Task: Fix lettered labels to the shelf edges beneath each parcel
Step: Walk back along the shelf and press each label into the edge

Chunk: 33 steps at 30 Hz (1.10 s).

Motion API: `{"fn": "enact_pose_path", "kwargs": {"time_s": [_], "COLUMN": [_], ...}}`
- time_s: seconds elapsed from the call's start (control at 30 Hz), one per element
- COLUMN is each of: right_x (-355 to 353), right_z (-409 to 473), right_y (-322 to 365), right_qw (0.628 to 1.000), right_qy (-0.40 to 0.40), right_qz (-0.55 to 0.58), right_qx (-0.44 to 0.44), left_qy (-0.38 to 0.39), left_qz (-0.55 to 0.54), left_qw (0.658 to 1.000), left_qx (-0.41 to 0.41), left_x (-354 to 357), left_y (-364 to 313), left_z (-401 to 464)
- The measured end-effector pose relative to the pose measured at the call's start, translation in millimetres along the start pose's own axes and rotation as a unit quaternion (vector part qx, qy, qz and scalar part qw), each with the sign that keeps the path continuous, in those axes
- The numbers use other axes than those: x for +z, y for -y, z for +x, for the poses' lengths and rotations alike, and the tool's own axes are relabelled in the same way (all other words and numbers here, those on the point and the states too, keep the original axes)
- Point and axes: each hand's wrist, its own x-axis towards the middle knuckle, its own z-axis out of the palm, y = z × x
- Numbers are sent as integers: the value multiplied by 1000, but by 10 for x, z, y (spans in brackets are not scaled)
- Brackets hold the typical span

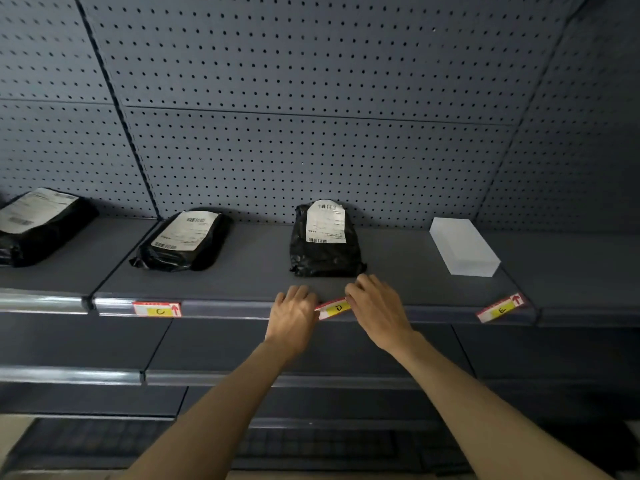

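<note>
The label marked D (334, 308) lies tilted against the front edge of the grey shelf (242, 271), below a black parcel (323, 252) with a white shipping slip. My left hand (294, 315) pinches its left end and my right hand (377, 311) pinches its right end. A label marked C (157, 309) sits flat on the edge under another black parcel (183, 242). The label marked E (502, 308) is on the edge, slanted, beneath a white box (464, 251). One more black parcel (38, 225) rests on the neighbouring shelf at far left.
Grey pegboard (311, 98) backs the shelving. Lower shelves (277, 379) run under my forearms, with a dark grid mat (104, 441) near the floor.
</note>
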Motion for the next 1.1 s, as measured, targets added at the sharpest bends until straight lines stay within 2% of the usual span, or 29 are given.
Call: {"fn": "enact_pose_path", "kwargs": {"time_s": [0.23,0.4,0.53,0.67,0.83,1.1], "right_x": [87,183,65,-227,-620,-980], "right_z": [-58,-33,3,-117,-378,-916], "right_y": [-85,118,55,-187,-728,-1811], "right_qw": [1000,996,998,999,995,986], "right_qy": [25,80,53,12,-20,-38], "right_qz": [-10,-28,-1,41,26,-8], "right_qx": [-11,-21,-26,25,95,160], "left_qy": [-19,29,60,23,-17,-49], "left_qz": [50,78,58,26,-5,-8], "left_qw": [998,996,996,999,999,993], "left_qx": [15,10,-9,22,34,104], "left_x": [-102,-59,-167,-438,-644,-537], "left_y": [11,157,139,14,-410,-1557], "left_z": [37,-27,18,154,426,881]}}
